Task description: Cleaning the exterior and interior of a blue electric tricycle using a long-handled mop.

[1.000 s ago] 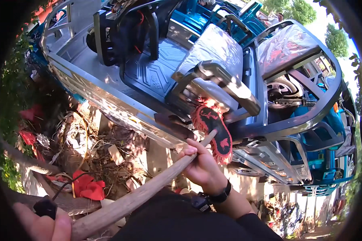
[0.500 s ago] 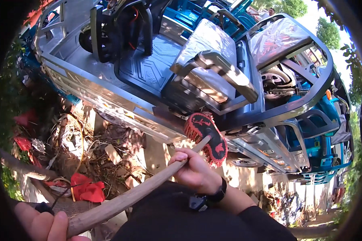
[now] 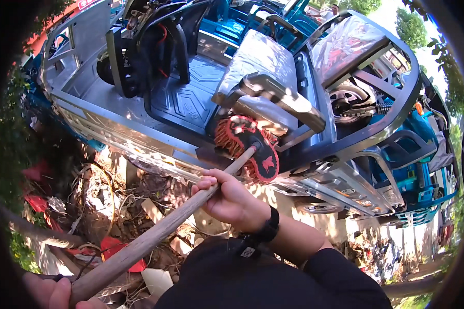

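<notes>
Wooden broom handle [image 3: 160, 234] runs diagonally from the lower left up to a red-bristled broom head [image 3: 247, 147] with a black back, which rests against the side of a grey metal three-wheeled cart [image 3: 139, 126], just below its plastic-wrapped seat [image 3: 265, 56]. Right hand [image 3: 232, 201], wearing a black wristband, is closed around the handle just below the broom head. Left hand [image 3: 54, 293] grips the handle's far lower end, only partly in view. Below the cart's side lie dry twigs, rubble and red scraps [image 3: 113, 247].
</notes>
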Demonstrator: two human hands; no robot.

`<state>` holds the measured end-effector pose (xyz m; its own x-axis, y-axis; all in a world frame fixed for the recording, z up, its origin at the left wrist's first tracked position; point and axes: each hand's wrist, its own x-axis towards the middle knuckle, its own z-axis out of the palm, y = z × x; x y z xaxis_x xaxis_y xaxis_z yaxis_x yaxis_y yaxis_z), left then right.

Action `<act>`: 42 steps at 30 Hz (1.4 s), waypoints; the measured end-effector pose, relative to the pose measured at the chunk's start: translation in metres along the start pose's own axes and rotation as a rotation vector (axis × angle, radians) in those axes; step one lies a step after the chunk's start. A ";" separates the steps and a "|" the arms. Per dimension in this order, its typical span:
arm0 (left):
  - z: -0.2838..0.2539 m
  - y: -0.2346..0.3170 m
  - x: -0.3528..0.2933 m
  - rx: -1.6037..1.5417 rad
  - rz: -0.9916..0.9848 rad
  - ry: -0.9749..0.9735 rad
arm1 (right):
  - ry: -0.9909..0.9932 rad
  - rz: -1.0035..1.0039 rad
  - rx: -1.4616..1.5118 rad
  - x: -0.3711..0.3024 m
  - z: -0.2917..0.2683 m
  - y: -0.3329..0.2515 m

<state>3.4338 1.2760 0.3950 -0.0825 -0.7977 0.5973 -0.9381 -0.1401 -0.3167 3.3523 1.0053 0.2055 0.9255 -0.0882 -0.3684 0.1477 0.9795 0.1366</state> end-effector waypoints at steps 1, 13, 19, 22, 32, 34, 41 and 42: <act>-0.009 0.004 0.006 0.024 0.029 -0.098 | 0.009 0.033 0.067 0.000 -0.006 -0.001; 0.015 -0.005 -0.025 -0.229 -0.059 -0.086 | 0.012 -0.095 0.226 -0.041 -0.028 0.004; 0.052 0.005 -0.110 -0.416 -0.540 -0.613 | 0.136 -0.228 -0.133 -0.021 -0.046 0.023; 0.085 0.024 -0.157 -0.501 -0.729 -0.961 | 0.311 -0.214 -0.332 -0.008 -0.066 0.032; 0.153 0.070 -0.227 -0.764 -0.876 -0.927 | 0.394 -0.303 -0.466 -0.012 -0.083 0.027; 0.161 0.083 -0.237 -0.832 -0.866 -0.767 | 0.434 -0.299 -0.472 -0.016 -0.086 0.026; 0.166 0.137 -0.281 -0.712 -0.854 -0.715 | 0.429 -0.289 -0.521 -0.035 -0.100 0.021; 0.167 0.150 -0.283 -0.707 -0.894 -0.740 | 0.452 -0.264 -0.525 -0.037 -0.104 0.019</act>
<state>3.3729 1.3825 0.0555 0.6286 -0.7502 -0.2052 -0.5641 -0.6214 0.5438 3.2840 1.0459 0.1257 0.6316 -0.3611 -0.6861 0.0544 0.9034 -0.4254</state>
